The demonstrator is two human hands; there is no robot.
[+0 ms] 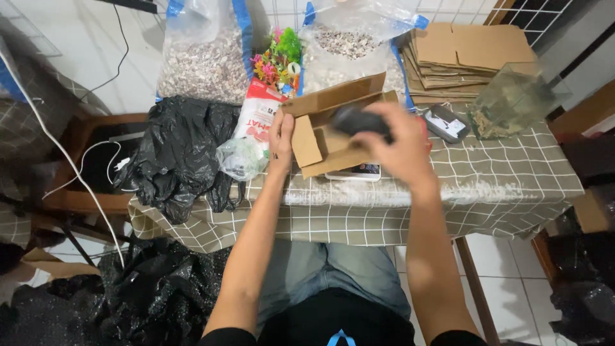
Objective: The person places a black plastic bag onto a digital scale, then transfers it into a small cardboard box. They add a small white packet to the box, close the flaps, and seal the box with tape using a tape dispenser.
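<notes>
Left hand: the left hand (280, 138) is laid flat against the left flap of the open cardboard box (333, 128), fingers extended upward and pressed on the cardboard; nothing is clasped.
Right hand: the right hand (398, 144) is closed around a dark rounded object (360, 120), blurred by motion, so its kind cannot be told.
Dark object: it is held just over the open top of the cardboard box, at the box's far right side.
Cardboard box: it is set on the checked tablecloth (487, 186) near the middle of the table, flaps open, tilted slightly.
Under the box: a flat white device (356, 173) is seen partly beneath the box's near edge.
Left of the box: a red and white bag (259, 118) and a crumpled clear plastic bag (240, 159) lie just beside it; a black plastic bag (179, 150) is heaped further left.
Far side: two clear bags of gravel (205, 64) are stood at the far edge, with colourful plastic plants (278, 61) between them.
Right side: a stack of flat cardboard (461, 54) is placed far right, a clear container (509, 102) near it, and a small dark device (446, 123) between box and container.
</notes>
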